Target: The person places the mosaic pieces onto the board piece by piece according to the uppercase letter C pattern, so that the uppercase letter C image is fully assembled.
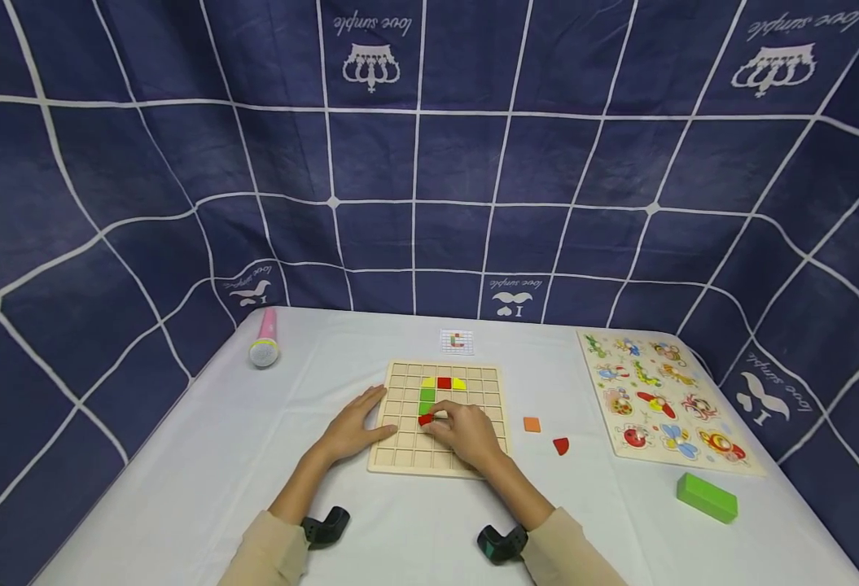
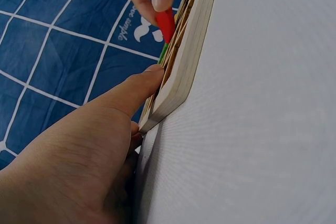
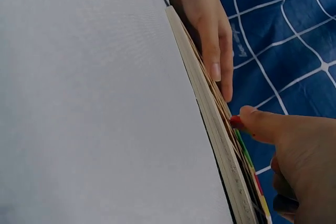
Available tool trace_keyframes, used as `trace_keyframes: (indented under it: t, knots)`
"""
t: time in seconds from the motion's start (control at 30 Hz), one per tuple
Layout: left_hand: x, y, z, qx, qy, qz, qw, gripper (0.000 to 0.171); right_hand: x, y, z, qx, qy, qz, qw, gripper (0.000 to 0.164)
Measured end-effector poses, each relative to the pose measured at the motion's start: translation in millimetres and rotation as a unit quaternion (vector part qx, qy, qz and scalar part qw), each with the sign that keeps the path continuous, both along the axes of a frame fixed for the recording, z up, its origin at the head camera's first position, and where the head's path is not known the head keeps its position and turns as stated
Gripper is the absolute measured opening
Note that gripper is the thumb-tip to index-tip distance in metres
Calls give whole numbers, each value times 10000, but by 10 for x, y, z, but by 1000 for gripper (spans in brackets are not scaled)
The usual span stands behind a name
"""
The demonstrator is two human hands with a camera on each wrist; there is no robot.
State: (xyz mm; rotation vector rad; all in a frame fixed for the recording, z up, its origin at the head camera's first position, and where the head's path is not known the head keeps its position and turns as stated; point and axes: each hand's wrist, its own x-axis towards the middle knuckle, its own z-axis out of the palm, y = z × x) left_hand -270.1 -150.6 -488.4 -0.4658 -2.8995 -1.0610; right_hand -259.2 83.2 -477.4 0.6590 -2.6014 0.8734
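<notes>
Right hand (image 1: 466,431) is pinching a red piece (image 2: 166,26) between thumb and finger, just below the green squares; left hand (image 1: 356,430) is resting, fingers nearly straight, against the left side of the wooden grid board (image 1: 407,456), thumb lying over its rim. On the white counter (image 1: 195,488), the board is occupying the lower centre of the frame.

Progress is looking past halfway, as a judgement. A pattern card (image 1: 457,342), lying above the board, is seemingly showing the C-like figure being built. Set in the grid, a red square (image 1: 444,383) is sitting between two yellow quarter-circles (image 1: 458,384), and green squares (image 1: 427,395) are running down beneath the left one. Right of the board, an orange square (image 1: 532,424) and a smaller red quarter-circle (image 1: 561,446) are lying loose, probably awaiting places.

In looks, the board is showing pale wood with raised lines forming square cells; its pieces are displaying flat, bright colours. Fingers are partly hiding the held piece, leaving its shape unclear.
</notes>
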Motion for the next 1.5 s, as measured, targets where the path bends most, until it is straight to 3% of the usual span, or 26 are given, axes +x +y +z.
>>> trace_keyframes:
  t: [0.93, 1.13, 1.5]
  knots:
    - [-4, 31, -7, -5, 9, 61, 10000, 81, 43, 73, 14, 165, -67, -244, 9995, 28]
    - [-9, 34, -6, -27, -5, 80, 10000, 82, 80, 311, 118, 97, -271, -399, 9988, 25]
    - [8, 18, 18, -51, -48, 32, 10000, 82, 63, 1039, 237, -19, 15, -506, 9987, 25]
